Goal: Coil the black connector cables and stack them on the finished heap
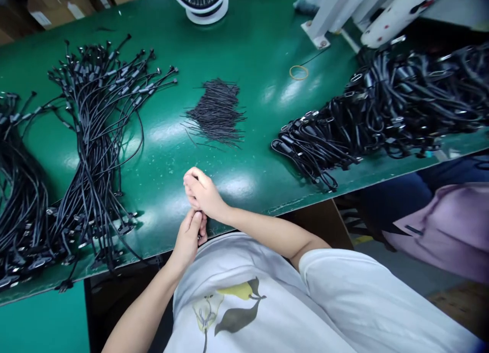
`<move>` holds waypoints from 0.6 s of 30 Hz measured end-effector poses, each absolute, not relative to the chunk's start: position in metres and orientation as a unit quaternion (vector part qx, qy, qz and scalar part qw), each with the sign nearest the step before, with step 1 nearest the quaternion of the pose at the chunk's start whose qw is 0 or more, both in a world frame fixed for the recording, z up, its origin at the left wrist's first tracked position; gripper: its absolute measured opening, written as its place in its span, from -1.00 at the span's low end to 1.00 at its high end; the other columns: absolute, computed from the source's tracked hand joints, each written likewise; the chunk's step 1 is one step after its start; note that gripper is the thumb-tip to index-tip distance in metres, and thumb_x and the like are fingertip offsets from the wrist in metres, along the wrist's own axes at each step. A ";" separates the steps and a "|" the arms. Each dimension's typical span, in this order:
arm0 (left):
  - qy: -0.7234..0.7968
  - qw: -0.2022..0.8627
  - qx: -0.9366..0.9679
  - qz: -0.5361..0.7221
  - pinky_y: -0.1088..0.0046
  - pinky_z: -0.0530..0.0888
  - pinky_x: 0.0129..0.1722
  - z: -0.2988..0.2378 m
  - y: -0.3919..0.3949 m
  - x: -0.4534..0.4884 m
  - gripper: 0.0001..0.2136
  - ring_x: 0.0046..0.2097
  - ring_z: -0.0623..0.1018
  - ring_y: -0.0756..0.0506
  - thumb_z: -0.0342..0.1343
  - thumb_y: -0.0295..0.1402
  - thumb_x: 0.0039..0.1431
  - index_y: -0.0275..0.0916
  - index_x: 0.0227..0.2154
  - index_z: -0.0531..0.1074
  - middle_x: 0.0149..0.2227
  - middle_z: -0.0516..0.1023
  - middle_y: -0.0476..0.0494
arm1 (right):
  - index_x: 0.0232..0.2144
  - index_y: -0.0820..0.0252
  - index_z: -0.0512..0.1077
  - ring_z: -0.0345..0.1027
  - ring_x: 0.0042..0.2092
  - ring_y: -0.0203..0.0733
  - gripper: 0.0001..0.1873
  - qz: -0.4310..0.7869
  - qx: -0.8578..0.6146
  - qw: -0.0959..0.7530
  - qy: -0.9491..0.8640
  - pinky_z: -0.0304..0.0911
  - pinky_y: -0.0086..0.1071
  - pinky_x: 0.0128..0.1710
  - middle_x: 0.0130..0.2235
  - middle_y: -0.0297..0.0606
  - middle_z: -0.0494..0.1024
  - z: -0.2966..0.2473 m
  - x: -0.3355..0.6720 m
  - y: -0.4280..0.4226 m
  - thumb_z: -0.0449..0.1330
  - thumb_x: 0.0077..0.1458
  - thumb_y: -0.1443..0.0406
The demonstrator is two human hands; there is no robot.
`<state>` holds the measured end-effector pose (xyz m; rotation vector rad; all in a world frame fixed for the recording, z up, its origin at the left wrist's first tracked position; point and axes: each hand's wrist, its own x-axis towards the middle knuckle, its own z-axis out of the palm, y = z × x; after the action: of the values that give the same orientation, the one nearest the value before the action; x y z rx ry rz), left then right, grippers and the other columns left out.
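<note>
The table's (160, 190) front edge slanted up from lower left to right, its paint worn pale in spots. The left hand (191, 233) was at that edge, close to the shirt (237, 261); the right hand (204, 192) was just beyond, over the green top. A broad strip of green ran between the hands and the ties (217, 111), and another parted the ties from the coils (367, 103) on the right. On the left, the cables (93, 118) spread down to the front edge, a few ends reaching it.

At the upper left were boxes (57, 6); what they held could not be told.

The left thumb was pressed to its curled fingers, pinching a dark piece (199, 236) that showed only in part, shiny at one spot. The right hand's fingers were folded inward, touching or almost touching the left; whether they gripped anything could not be told.

The cables were long, thin and black, with grey sleeves near their upper ends and metal plugs below. The coils were folded black cords, heaped in an overlapping row. The ties lay as a flat stack of short, dark strands, some straying at the sides.
</note>
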<state>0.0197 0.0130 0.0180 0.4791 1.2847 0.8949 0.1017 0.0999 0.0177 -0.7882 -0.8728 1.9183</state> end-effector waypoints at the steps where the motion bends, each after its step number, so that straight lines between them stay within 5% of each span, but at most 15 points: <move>1: 0.572 0.684 0.208 0.402 0.73 0.06 -0.71 0.019 0.015 0.018 -0.56 -0.58 0.12 0.13 0.29 0.00 -0.04 -0.26 -0.40 0.29 -0.57 0.14 0.15 | -0.34 0.11 0.16 0.01 -0.66 -0.48 -0.70 0.754 -0.308 0.418 -0.402 0.03 -0.57 -0.67 -0.58 -0.59 0.15 0.016 0.108 0.107 0.07 0.22 0.03; 4: 0.551 0.690 0.190 0.429 0.72 0.04 -0.71 0.028 0.021 0.006 -0.61 -0.58 0.09 0.14 0.29 -0.06 0.01 -0.25 -0.40 0.29 -0.57 0.12 0.15 | -0.25 0.16 0.31 0.38 -0.31 -0.31 -0.74 0.593 -0.338 0.387 -0.620 0.34 -0.36 -0.24 -0.36 -0.36 0.41 0.012 0.142 0.149 0.02 0.27 0.09; 7: 0.534 0.685 0.173 0.464 0.72 0.08 -0.70 0.036 0.028 -0.006 -0.64 -0.58 0.09 0.14 0.29 -0.11 0.03 -0.26 -0.42 0.29 -0.55 0.12 0.13 | -0.21 0.19 0.44 0.30 -0.01 -0.12 -0.80 0.265 -0.518 0.348 -0.735 0.22 -0.21 0.03 -0.09 -0.16 0.44 0.009 0.182 0.214 0.05 0.27 0.24; 12: 0.512 0.699 0.152 0.476 0.73 0.08 -0.70 0.039 0.038 -0.011 -0.67 -0.56 0.11 0.14 0.31 -0.15 0.03 -0.29 -0.36 0.35 -0.53 0.17 0.10 | -0.22 0.29 0.47 0.24 -0.02 0.02 -0.78 0.036 -0.586 0.174 -0.790 0.17 -0.17 -0.08 0.01 -0.01 0.41 -0.004 0.203 0.282 0.03 0.25 0.35; 18: 0.497 0.691 0.144 0.506 0.74 0.07 -0.70 0.041 0.040 -0.017 -0.69 -0.57 0.12 0.16 0.32 -0.18 0.02 -0.31 -0.34 0.41 -0.52 0.16 0.10 | -0.21 0.26 0.45 0.26 -0.13 -0.06 -0.69 -0.045 -0.586 0.174 -0.790 0.12 -0.25 -0.20 -0.14 -0.06 0.44 -0.004 0.202 0.270 -0.08 0.32 0.29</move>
<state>-0.0169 0.0404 0.0406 0.3227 1.1104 1.1304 0.2024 0.2703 -0.0037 -1.6606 -2.2398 -0.1281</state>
